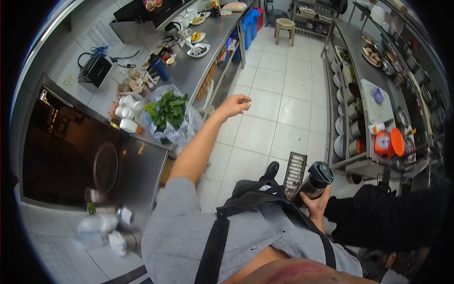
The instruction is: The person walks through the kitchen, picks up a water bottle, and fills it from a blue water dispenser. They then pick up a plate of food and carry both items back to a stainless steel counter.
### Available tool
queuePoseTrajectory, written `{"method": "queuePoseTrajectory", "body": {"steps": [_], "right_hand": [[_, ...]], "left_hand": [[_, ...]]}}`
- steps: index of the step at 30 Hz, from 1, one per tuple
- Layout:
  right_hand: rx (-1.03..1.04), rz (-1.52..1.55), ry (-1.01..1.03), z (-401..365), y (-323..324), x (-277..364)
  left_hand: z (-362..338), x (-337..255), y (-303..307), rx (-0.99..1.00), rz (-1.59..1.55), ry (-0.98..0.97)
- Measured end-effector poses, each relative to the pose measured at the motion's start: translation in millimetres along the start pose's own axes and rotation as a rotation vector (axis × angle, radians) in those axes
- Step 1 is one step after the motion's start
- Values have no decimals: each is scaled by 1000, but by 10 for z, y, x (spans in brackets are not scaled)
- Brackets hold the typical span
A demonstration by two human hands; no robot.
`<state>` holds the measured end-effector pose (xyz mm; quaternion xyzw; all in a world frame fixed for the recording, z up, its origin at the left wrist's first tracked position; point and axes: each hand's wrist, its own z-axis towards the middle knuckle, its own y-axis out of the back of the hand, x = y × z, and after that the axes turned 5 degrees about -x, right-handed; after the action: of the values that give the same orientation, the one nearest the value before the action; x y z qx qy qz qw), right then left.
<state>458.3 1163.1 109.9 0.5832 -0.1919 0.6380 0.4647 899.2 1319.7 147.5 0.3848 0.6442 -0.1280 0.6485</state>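
My left hand (232,106) is stretched forward over the tiled floor, its fingers loosely curled and apart, with nothing visible in it. To its left, a bunch of leafy greens (168,111) lies in an open clear plastic bag (188,127) at the counter's end. Low at my right side, my right hand (318,204) is wrapped round a dark bottle (312,185) with a black lid edged in teal. Beyond that bottle is a floor drain grate (295,169). Dark cloth (373,213) beside my right wrist hides part of the forearm.
A steel counter (191,61) runs along the left, bearing plates, a blue bottle (160,67) and cups. On the right, a steel worktable (395,97) carries a white cutting board (377,105) and an orange kitchen scale (384,143). A plastic stool (284,29) stands at the far end.
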Motion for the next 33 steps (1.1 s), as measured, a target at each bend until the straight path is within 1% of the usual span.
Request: {"method": "queuePoseTrajectory", "body": {"steps": [1,3,4,7,8,11,13,14,15,17,19,20,21,23,25,27,29,31,33], "right_hand": [[-5,32,-1,150,-110,-39],[24,40,-64,495,-276,-117],[33,44,-67,673,-347,-150],[92,58,-79,1402,-625,-211],[102,42,-84,1648,-713,-247],[173,44,-77,2364,-992,-435],[207,46,-51,2874,-1202,-501],[208,-6,14,3114,-1304,-553],[217,-5,19,3344,-1431,-601],[242,-4,47,3788,-1691,-508],[265,33,48,4181,-2004,-432],[269,44,64,4357,-2178,-393],[268,50,77,4516,-2357,-374],[260,33,77,4814,-2740,-374],[265,9,45,5010,-3033,-477],[210,8,24,5182,-3365,-369],[183,63,-36,5347,-3664,-135],[156,85,-119,5479,-3935,-6],[127,10,-184,5569,-4069,103]], "left_hand": [[261,-59,57,-10,4,-4],[765,-133,154,-10,72,-3],[981,-168,214,-53,120,-12],[1590,43,505,-96,138,39],[1716,147,598,-149,141,86],[1990,471,979,-183,184,191],[2014,568,1225,-232,151,270],[2021,630,1350,-266,100,285],[2062,682,1496,-306,51,291],[2152,752,1796,-377,74,301],[2289,714,2090,-510,-33,314],[2423,803,2292,-546,-11,276],[2573,829,2500,-555,-15,278],[2933,910,2877,-663,37,139],[3445,977,3320,-704,39,98],[4037,1019,3715,-831,-23,128],[4729,1495,4304,-979,382,124],[5298,1801,4785,-1049,426,328],[5741,2235,5287,-755,1105,437]]}}
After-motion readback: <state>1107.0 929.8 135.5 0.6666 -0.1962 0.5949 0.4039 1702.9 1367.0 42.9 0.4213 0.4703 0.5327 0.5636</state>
